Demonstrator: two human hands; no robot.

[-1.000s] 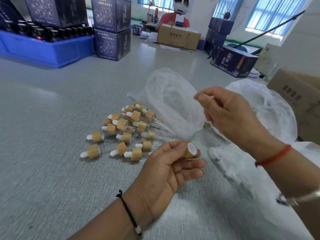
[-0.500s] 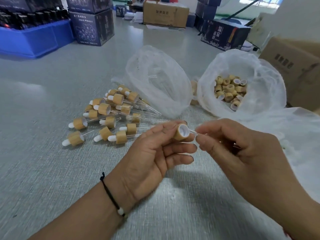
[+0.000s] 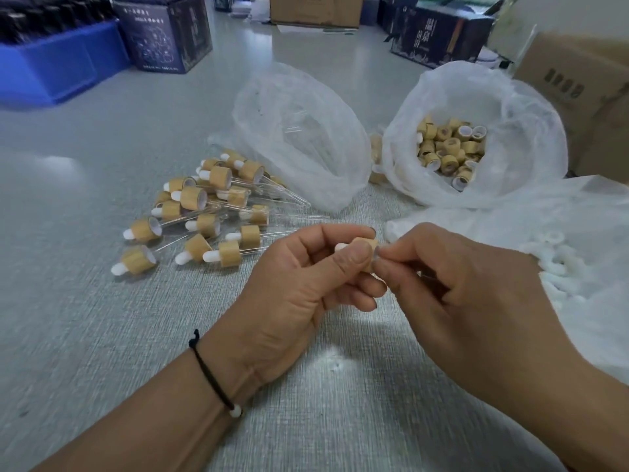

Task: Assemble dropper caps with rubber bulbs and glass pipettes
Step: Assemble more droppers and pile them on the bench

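My left hand (image 3: 299, 291) pinches a bamboo-coloured dropper cap (image 3: 362, 248) with a white rubber bulb (image 3: 340, 247) sticking out toward the left. My right hand (image 3: 473, 301) meets it from the right, thumb and forefinger pinched on a glass pipette (image 3: 378, 256) right at the cap's open end; most of the glass is hidden by the fingers. A pile of several finished droppers (image 3: 204, 212) lies on the table to the left. One clear bag holds glass pipettes (image 3: 296, 131), another holds loose caps (image 3: 449, 151). White rubber bulbs (image 3: 558, 257) lie in a bag at the right.
The grey table (image 3: 102, 335) spreads in front and left. A blue crate (image 3: 58, 69) and dark printed boxes (image 3: 166, 35) stand at the far left. Cardboard boxes (image 3: 578, 97) stand at the right, and more boxes line the far edge.
My right hand came down from the pipette bag to the cap in my left hand. The pipette's end now sits at the cap's opening. The camera tilted down.
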